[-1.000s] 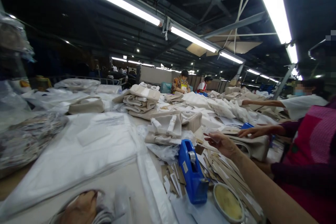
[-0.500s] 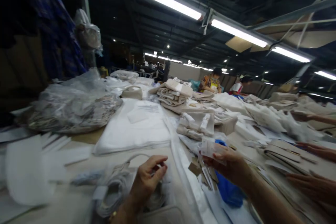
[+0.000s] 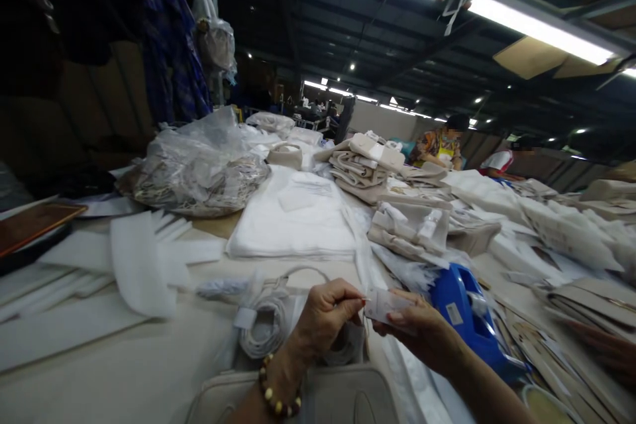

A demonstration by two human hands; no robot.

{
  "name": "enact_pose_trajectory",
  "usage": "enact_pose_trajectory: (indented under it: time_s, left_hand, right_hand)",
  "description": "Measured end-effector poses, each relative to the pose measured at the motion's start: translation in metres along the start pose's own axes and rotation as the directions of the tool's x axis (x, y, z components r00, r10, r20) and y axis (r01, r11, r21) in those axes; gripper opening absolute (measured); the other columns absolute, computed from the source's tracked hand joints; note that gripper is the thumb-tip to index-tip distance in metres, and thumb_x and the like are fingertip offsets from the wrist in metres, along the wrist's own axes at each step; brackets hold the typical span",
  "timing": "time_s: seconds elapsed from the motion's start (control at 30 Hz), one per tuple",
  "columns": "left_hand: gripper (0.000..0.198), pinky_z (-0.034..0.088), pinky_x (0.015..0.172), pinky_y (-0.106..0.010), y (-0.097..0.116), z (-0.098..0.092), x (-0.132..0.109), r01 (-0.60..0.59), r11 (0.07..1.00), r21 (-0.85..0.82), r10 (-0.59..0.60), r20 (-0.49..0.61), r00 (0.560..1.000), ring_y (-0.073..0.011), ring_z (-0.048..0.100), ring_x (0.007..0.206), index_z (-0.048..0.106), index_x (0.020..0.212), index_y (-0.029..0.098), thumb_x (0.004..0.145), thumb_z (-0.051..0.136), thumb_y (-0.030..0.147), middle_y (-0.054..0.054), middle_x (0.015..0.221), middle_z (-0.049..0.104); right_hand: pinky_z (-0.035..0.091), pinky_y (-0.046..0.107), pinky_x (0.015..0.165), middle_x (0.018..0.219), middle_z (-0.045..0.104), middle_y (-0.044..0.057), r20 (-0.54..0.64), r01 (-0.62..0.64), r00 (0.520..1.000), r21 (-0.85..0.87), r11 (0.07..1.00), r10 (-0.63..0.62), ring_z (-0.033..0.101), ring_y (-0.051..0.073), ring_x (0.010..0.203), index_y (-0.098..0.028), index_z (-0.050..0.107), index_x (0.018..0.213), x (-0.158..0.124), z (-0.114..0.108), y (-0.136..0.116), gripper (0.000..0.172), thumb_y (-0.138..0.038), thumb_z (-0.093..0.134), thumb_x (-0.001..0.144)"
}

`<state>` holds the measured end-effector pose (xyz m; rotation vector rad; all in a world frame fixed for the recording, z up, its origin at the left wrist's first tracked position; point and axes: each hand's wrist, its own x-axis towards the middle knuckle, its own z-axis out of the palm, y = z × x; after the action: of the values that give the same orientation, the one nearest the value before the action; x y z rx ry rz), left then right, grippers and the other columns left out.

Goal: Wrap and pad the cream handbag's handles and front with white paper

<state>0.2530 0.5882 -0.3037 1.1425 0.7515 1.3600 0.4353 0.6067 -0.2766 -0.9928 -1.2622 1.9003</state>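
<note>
My right hand [image 3: 422, 328] grips a small pale card [image 3: 386, 307] between thumb and fingers. Beside it, my left hand [image 3: 328, 318], with a beaded bracelet [image 3: 278, 394] at the wrist, pinches a tiny, thin piece at the card's left edge; that piece is too small to name. Below both hands lies a beige bag [image 3: 348, 391]. A coiled, wrapped strap [image 3: 263, 331] rests just left of my left hand. To the right of my right hand stands a blue tape dispenser [image 3: 464, 311].
White foam sheets [image 3: 144, 265] and a phone-like orange-edged object [image 3: 37, 225] lie at the left. Behind are a plastic-wrapped heap [image 3: 199, 172], a white sheet stack [image 3: 293, 218] and folded beige bags [image 3: 362, 165]. A person [image 3: 440, 146] stands farther back; another's hand shows at far right.
My left hand has moved right to the card and closed in a pinch at its edge. The view has shifted, showing more of the left side and the blue dispenser.
</note>
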Motion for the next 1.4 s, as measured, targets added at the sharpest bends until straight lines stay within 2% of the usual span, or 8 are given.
enact_pose_trajectory:
  time_s: [0.37,0.5,0.67,0.8,1.1,1.17,1.3,1.4]
  left_hand:
    - [0.017,0.041,0.047,-0.018,0.0,-0.018,0.005,-0.051,0.994,-0.102,0.028,-0.211,0.977,-0.0076,0.052,0.045,0.067,0.067,0.013,0.07,0.066,0.03,-0.001,0.056,0.062]
    - [0.019,0.04,0.045,-0.019,0.0,-0.016,0.004,-0.038,0.995,-0.088,0.02,-0.204,0.979,-0.0078,0.052,0.043,0.064,0.067,0.013,0.071,0.066,0.031,-0.002,0.061,0.065]
    - [0.013,0.04,0.048,-0.018,-0.001,-0.012,0.0,-0.04,0.996,0.075,0.043,-0.038,0.998,-0.0077,0.052,0.047,0.067,0.071,0.014,0.075,0.063,0.025,0.001,0.059,0.058]
    - [0.01,0.046,0.064,-0.022,-0.002,-0.013,0.002,-0.234,0.949,0.211,0.237,0.013,0.971,-0.0123,0.058,0.07,0.07,0.072,0.016,0.077,0.063,0.022,-0.003,0.079,0.059]
    - [0.013,0.043,0.067,-0.024,0.002,-0.026,0.005,-0.214,0.899,0.383,0.272,-0.104,0.957,-0.0144,0.055,0.071,0.063,0.067,0.016,0.077,0.059,0.021,-0.002,0.072,0.058]
    - [0.016,0.043,0.069,-0.026,0.0,-0.028,0.006,-0.13,0.79,0.599,0.255,-0.129,0.958,-0.016,0.056,0.073,0.061,0.07,0.015,0.082,0.053,0.022,-0.003,0.074,0.059]
    - [0.027,0.042,0.084,-0.038,-0.006,-0.031,0.007,0.147,0.262,0.954,0.059,-0.168,0.984,-0.0251,0.058,0.088,0.063,0.079,0.011,0.086,0.037,0.012,-0.012,0.084,0.064]
    - [0.034,0.042,0.089,-0.044,-0.011,-0.031,0.009,0.196,0.172,0.965,-0.07,-0.187,0.98,-0.0311,0.059,0.097,0.066,0.089,0.004,0.079,0.034,0.0,-0.019,0.094,0.065]
  right_hand:
    - [0.022,0.019,0.044,0.049,0.051,-0.001,-0.18,-0.21,0.964,-0.059,0.976,0.196,0.042,0.007,0.046,-0.012,0.058,0.054,0.0,-0.026,0.044,0.016,-0.025,0.065,0.047]
    - [0.029,0.022,0.048,0.052,0.052,0.0,-0.183,-0.272,0.952,-0.132,0.953,0.246,0.044,0.01,0.05,-0.012,0.06,0.057,-0.006,-0.031,0.049,0.02,-0.028,0.068,0.048]
    - [0.039,0.028,0.065,0.088,0.063,0.004,-0.361,-0.017,0.895,-0.615,0.788,-0.263,0.052,0.019,0.079,-0.021,0.067,0.085,-0.015,-0.01,0.021,0.03,-0.036,0.069,0.059]
    - [0.041,0.036,0.083,0.102,0.066,0.006,-0.107,0.208,0.89,-0.771,0.602,-0.444,0.055,0.023,0.094,-0.024,0.066,0.102,-0.008,0.022,0.008,0.033,-0.04,0.06,0.074]
    - [0.038,0.024,0.056,0.06,0.059,-0.001,-0.073,0.09,0.991,-0.286,0.954,-0.115,0.05,0.011,0.056,-0.016,0.059,0.073,0.02,0.034,0.009,0.033,-0.048,0.068,0.07]
    - [0.033,0.024,0.051,0.056,0.055,-0.002,-0.105,0.055,0.99,-0.34,0.939,-0.096,0.045,0.01,0.05,-0.015,0.06,0.073,0.027,0.027,0.001,0.033,-0.048,0.066,0.069]
    - [0.03,0.024,0.052,0.055,0.049,-0.003,-0.201,0.056,0.952,-0.626,0.778,-0.231,0.042,0.011,0.053,-0.017,0.059,0.069,0.054,0.009,-0.009,0.025,-0.042,0.056,0.069]
    - [0.03,0.026,0.055,0.051,0.048,-0.003,-0.206,0.016,0.948,-0.731,0.682,-0.242,0.043,0.012,0.053,-0.017,0.06,0.065,0.079,-0.001,-0.007,0.018,-0.034,0.055,0.065]
